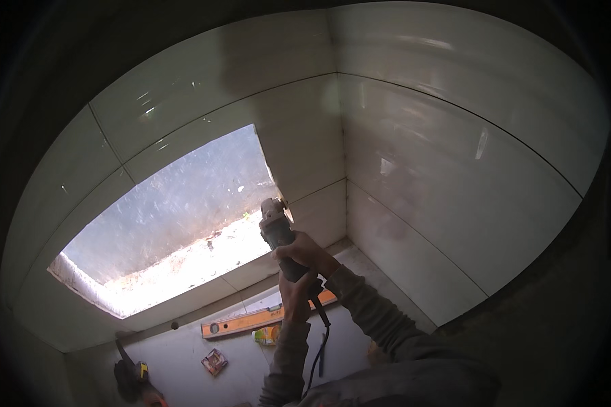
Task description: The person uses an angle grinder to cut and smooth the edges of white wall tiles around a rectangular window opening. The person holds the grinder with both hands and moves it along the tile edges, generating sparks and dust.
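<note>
An angle grinder point(276, 227) is held in both hands at the lower right corner of a window opening point(183, 197) in the tiled wall. My right hand point(305, 249) wraps round the upper part of its dark body. Below it, my left hand point(294, 293) is closed round the rear of the grinder, near where the black cord point(317, 346) leaves and runs down. The grinder's head is against or very near the opening's right edge; whether its disc touches the tile, I cannot tell.
Beneath the window lie an orange spirit level point(244, 321), a yellow-and-green container point(266, 335) and a small square packet point(214, 362). Farther left is a dark tool with a yellow part point(132, 374). A tiled side wall point(414, 183) stands to the right.
</note>
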Available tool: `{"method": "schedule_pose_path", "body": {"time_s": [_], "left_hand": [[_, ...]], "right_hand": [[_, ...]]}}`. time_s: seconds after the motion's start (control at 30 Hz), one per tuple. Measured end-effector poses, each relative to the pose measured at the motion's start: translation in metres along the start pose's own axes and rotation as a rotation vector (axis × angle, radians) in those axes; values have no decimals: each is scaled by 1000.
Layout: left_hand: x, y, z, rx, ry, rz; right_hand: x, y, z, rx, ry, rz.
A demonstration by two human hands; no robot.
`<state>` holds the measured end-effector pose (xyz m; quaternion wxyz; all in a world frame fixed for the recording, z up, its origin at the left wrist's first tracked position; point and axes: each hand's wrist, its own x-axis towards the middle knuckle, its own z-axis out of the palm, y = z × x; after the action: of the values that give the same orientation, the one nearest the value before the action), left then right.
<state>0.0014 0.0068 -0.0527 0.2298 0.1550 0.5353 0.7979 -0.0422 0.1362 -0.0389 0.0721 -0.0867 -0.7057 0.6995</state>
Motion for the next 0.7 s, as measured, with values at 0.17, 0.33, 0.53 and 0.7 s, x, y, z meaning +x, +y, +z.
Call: {"method": "schedule_pose_path", "body": {"time_s": [0.17,0.33,0.53,0.7], "left_hand": [[3,0,-2,15,3,6],[1,2,-2,22,-5,11],[1,5,1,-2,-4,10],[1,5,0,25,1,40]], "right_hand": [[4,3,0,-13,-4,9],[-2,-7,-1,-11,-31,-21],[0,-7,-2,-29,-30,-20],[-3,-15,1,-9,-26,-35]]}}
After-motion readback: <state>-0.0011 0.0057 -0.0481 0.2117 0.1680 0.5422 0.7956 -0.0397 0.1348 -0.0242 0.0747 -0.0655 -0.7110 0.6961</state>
